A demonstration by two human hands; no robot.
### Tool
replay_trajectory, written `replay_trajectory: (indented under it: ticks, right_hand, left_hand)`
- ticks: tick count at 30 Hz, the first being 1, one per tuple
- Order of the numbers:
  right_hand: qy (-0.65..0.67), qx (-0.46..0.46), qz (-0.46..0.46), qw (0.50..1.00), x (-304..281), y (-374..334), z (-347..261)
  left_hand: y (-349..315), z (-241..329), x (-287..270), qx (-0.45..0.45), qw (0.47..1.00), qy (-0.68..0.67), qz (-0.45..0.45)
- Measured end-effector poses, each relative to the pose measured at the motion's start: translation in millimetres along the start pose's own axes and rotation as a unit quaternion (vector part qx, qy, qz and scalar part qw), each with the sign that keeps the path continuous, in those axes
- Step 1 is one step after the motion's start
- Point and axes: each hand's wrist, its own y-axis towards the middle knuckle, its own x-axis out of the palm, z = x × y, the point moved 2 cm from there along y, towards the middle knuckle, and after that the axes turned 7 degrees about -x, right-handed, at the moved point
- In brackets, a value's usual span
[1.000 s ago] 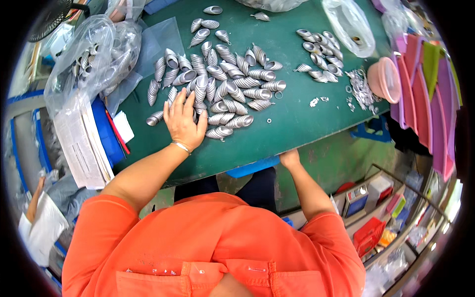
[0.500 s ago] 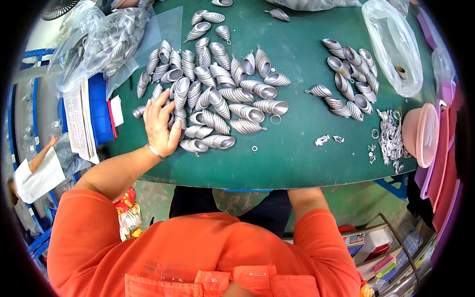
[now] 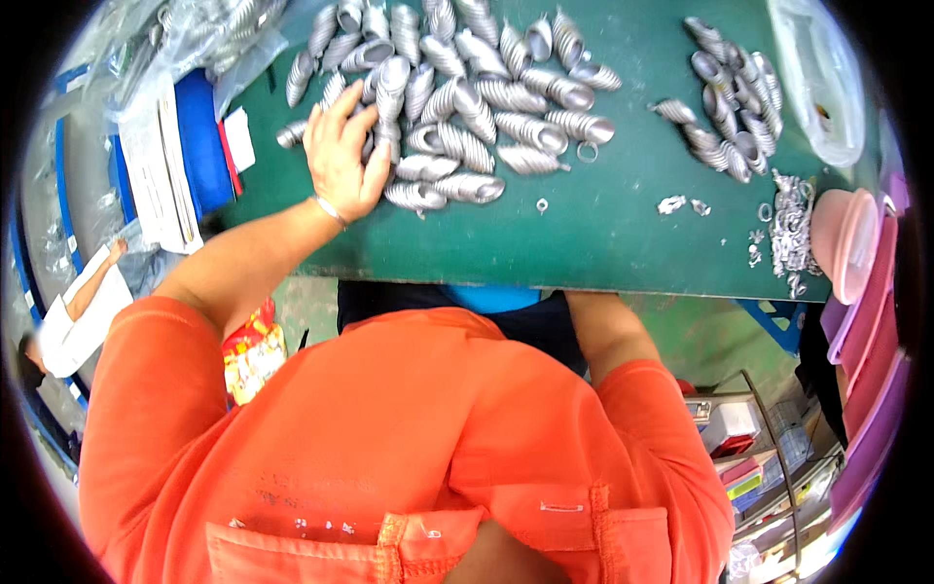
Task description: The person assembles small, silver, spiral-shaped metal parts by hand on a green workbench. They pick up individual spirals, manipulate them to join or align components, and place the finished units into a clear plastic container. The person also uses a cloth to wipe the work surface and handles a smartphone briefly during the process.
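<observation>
Pieces of ribbed, silvery metal [image 3: 469,107] lay crowded together at the fingertips of the left hand [image 3: 342,161] and ran off to its right. From my remote seat I saw that hand palm down on the near left edge of the cluster, fingers stretched forward and a little apart, thumb held away from them. The right hand was hidden below the table edge, so I could not tell its state; only its forearm [image 3: 608,326] showed.

Well to the right of the left hand, on the green table [image 3: 632,234], I had a smaller group of ribbed pieces [image 3: 725,112], then a heap of small metal fittings [image 3: 793,224] beside a pink tub [image 3: 839,234]. To that hand's left stood a blue bin [image 3: 201,146] next to some papers [image 3: 161,161].
</observation>
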Motion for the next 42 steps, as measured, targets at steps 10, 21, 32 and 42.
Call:
replay_trajectory:
  ticks: [10, 21, 32, 42]
  right_hand:
    - [0.162, 0.132, -0.1, 0.973, -190, -92, -66]
    - [-0.168, -0.303, 0.045, 0.937, -228, 97, -152]
    - [-0.177, -0.344, 0.216, 0.896, -203, 110, -162]
    - [-0.094, -0.264, 0.367, 0.887, -186, 124, -165]
  left_hand:
    - [1, 4, 4, -0.04, 0.998, -0.049, 0.017]
    - [-11, 3, -9, 0.102, 0.976, -0.19, -0.03]
    - [18, 15, 1, 0.067, 0.989, -0.131, 0.026]
    - [28, 22, 13, 0.025, 0.98, -0.182, 0.072]
